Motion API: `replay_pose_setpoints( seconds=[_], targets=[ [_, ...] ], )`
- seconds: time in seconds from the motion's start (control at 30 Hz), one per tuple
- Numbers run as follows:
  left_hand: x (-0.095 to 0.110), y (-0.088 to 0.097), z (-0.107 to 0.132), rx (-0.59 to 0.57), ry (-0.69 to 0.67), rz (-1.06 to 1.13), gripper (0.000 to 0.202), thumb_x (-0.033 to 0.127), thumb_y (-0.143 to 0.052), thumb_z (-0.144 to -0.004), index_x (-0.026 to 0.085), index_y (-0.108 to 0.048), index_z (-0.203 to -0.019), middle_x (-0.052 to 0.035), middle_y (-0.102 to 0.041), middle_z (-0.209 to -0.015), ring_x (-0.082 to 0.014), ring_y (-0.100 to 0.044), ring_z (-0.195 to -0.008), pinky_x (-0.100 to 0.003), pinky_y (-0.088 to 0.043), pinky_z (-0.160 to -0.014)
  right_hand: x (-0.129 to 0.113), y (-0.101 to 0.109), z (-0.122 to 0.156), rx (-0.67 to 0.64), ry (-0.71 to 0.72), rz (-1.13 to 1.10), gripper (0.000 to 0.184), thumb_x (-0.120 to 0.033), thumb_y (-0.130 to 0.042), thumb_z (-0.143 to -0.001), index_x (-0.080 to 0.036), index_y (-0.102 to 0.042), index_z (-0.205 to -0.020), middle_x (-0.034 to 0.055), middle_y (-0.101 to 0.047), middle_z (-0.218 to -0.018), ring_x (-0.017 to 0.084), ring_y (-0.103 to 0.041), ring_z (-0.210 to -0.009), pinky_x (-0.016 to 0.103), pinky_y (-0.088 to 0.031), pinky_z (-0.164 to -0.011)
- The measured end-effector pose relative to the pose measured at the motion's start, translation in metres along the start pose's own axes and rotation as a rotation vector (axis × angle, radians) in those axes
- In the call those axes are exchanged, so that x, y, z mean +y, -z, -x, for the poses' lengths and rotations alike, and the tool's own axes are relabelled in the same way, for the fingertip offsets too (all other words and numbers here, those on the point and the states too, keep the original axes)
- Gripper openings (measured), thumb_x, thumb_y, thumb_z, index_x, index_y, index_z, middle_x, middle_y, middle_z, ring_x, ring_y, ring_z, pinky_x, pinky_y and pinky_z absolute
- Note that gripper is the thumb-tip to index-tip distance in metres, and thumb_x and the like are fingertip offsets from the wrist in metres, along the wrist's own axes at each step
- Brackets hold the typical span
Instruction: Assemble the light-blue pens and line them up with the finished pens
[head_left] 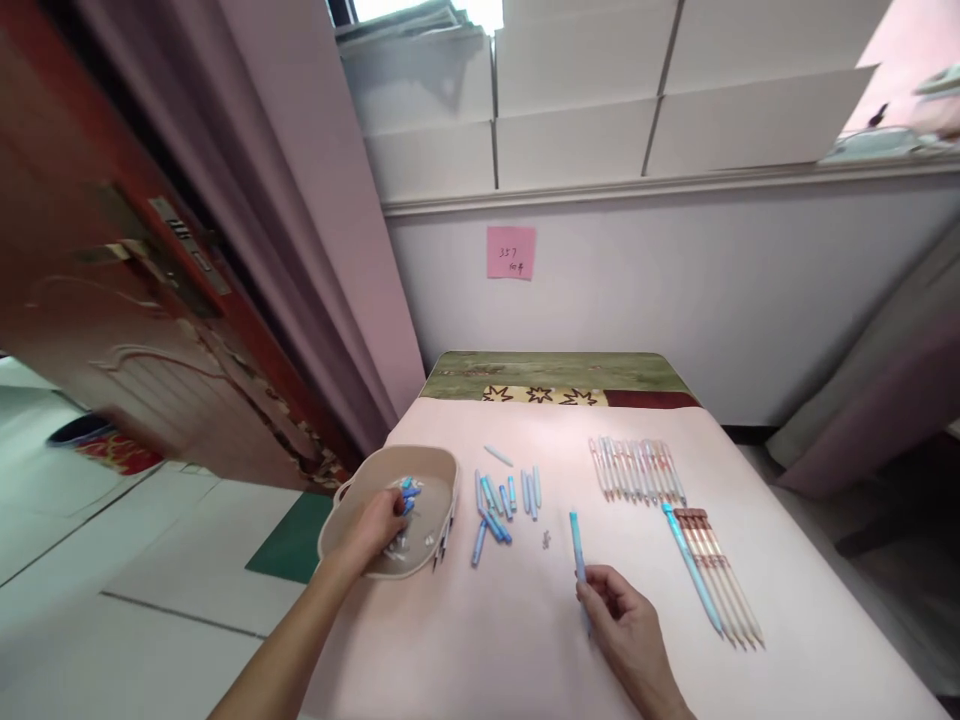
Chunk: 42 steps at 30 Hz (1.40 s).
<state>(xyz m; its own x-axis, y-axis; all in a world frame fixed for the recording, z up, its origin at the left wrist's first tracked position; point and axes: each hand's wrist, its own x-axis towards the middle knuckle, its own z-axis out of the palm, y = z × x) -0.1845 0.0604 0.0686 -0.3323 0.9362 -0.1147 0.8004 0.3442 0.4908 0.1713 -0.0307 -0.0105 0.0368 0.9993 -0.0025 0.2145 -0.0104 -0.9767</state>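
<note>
My right hand [626,625] pinches a blue pen [577,545] near its lower end, its turquoise top pointing away from me. Inside a beige basket [349,515] at the left, my left hand [382,525] has its fingers closed at small blue pen parts [409,492]; which piece they grip is partly hidden. Small whitish bits lie around them in the basket. Between the hands are several loose blue pen barrels [491,510] and a little pile of tiny metallic pieces [546,540]. At the right, another blue pen [691,568] lies beside a row of brown-topped pens [716,575].
A row of pale pens [637,470] lies farther back on the pink-white table cover [465,640]. Thin dark-tipped refills [444,540] lean at the basket's right side. Behind the table is a wall with a pink note [511,252]; a door [150,260] stands left.
</note>
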Motion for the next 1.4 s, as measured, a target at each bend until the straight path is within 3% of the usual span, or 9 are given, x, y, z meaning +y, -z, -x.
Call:
replay_pose_setpoints(
  seconds=[0.17,0.27,0.33,0.47,0.53,0.63,0.73,0.93,1.4],
  targets=[
    [0.007,0.023,-0.007,-0.082,-0.077,-0.131,0.014,0.008,-0.062,-0.059,0.018,-0.065,-0.068,-0.0019,-0.063,-0.062,-0.0199,-0.058,-0.064,-0.025,-0.036,-0.061,-0.024,0.007,-0.008,-0.055,-0.025,-0.048,0.035,-0.052,-0.056,-0.083,-0.018,-0.066,-0.084,0.0029,-0.062,-0.067,0.018,-0.056,-0.061,0.025,-0.045,-0.056],
    [0.031,0.04,-0.002,0.094,-0.104,-0.076,0.016,0.018,-0.063,-0.065,0.019,-0.069,-0.08,-0.0058,-0.07,-0.077,-0.0248,-0.062,-0.077,-0.028,-0.041,-0.067,-0.044,0.01,-0.011,-0.073,-0.019,-0.09,0.034,-0.049,-0.055,-0.084,-0.017,-0.067,-0.085,0.0033,-0.063,-0.068,0.018,-0.057,-0.064,0.025,-0.045,-0.059],
    [0.061,0.041,0.01,0.184,-0.094,0.205,0.019,0.03,-0.066,-0.068,0.02,-0.069,-0.083,-0.0062,-0.071,-0.085,-0.0254,-0.063,-0.081,-0.029,-0.046,-0.071,-0.059,0.009,-0.013,-0.075,-0.004,-0.104,0.032,-0.047,-0.056,-0.084,-0.017,-0.068,-0.085,0.0028,-0.063,-0.067,0.017,-0.057,-0.065,0.025,-0.045,-0.06],
    [0.131,0.007,0.048,-0.186,-0.022,1.018,0.04,0.041,-0.073,-0.066,0.016,-0.067,-0.097,-0.0077,-0.072,-0.085,-0.0217,-0.067,-0.072,-0.033,-0.053,-0.072,-0.079,0.005,-0.018,-0.099,0.038,-0.093,0.027,-0.042,-0.056,-0.085,-0.018,-0.069,-0.085,0.0023,-0.062,-0.069,0.016,-0.055,-0.066,0.024,-0.045,-0.063],
    [0.159,-0.018,0.062,-0.318,0.033,1.217,0.039,0.039,-0.076,-0.066,0.014,-0.067,-0.094,-0.0106,-0.073,-0.087,-0.0214,-0.068,-0.074,-0.033,-0.054,-0.071,-0.082,0.005,-0.02,-0.1,0.054,-0.083,0.025,-0.04,-0.056,-0.085,-0.018,-0.068,-0.086,0.0025,-0.063,-0.07,0.016,-0.055,-0.066,0.024,-0.045,-0.064],
    [0.18,-0.045,0.071,-0.393,0.073,1.379,0.035,0.033,-0.078,-0.067,0.013,-0.067,-0.094,-0.0105,-0.073,-0.089,-0.0202,-0.069,-0.077,-0.032,-0.055,-0.072,-0.083,0.007,-0.02,-0.089,0.067,-0.05,0.023,-0.038,-0.056,-0.085,-0.018,-0.068,-0.086,0.0025,-0.064,-0.071,0.016,-0.054,-0.065,0.024,-0.045,-0.063],
    [0.184,-0.053,0.073,-0.448,0.114,1.49,0.032,0.028,-0.078,-0.068,0.012,-0.067,-0.094,-0.0094,-0.073,-0.088,-0.0184,-0.069,-0.075,-0.032,-0.056,-0.075,-0.082,0.012,-0.017,-0.067,0.071,-0.019,0.022,-0.037,-0.056,-0.085,-0.018,-0.068,-0.085,0.0019,-0.062,-0.069,0.015,-0.052,-0.063,0.024,-0.045,-0.062],
    [0.183,-0.048,0.078,-0.464,0.175,1.567,0.031,0.022,-0.079,-0.066,0.011,-0.067,-0.093,-0.0098,-0.074,-0.087,-0.0176,-0.07,-0.075,-0.03,-0.056,-0.077,-0.083,0.012,-0.012,-0.038,0.083,-0.008,0.022,-0.037,-0.056,-0.085,-0.018,-0.068,-0.084,0.0011,-0.061,-0.066,0.015,-0.052,-0.061,0.023,-0.045,-0.06],
    [0.177,-0.04,0.09,-0.419,0.084,1.507,0.032,0.026,-0.079,-0.067,0.013,-0.068,-0.093,-0.0101,-0.074,-0.088,-0.0198,-0.07,-0.08,-0.033,-0.055,-0.079,-0.088,0.011,0.001,-0.048,0.075,-0.005,0.025,-0.04,-0.055,-0.086,-0.018,-0.067,-0.083,0.0007,-0.059,-0.065,0.014,-0.05,-0.061,0.023,-0.044,-0.059]
  ],
)
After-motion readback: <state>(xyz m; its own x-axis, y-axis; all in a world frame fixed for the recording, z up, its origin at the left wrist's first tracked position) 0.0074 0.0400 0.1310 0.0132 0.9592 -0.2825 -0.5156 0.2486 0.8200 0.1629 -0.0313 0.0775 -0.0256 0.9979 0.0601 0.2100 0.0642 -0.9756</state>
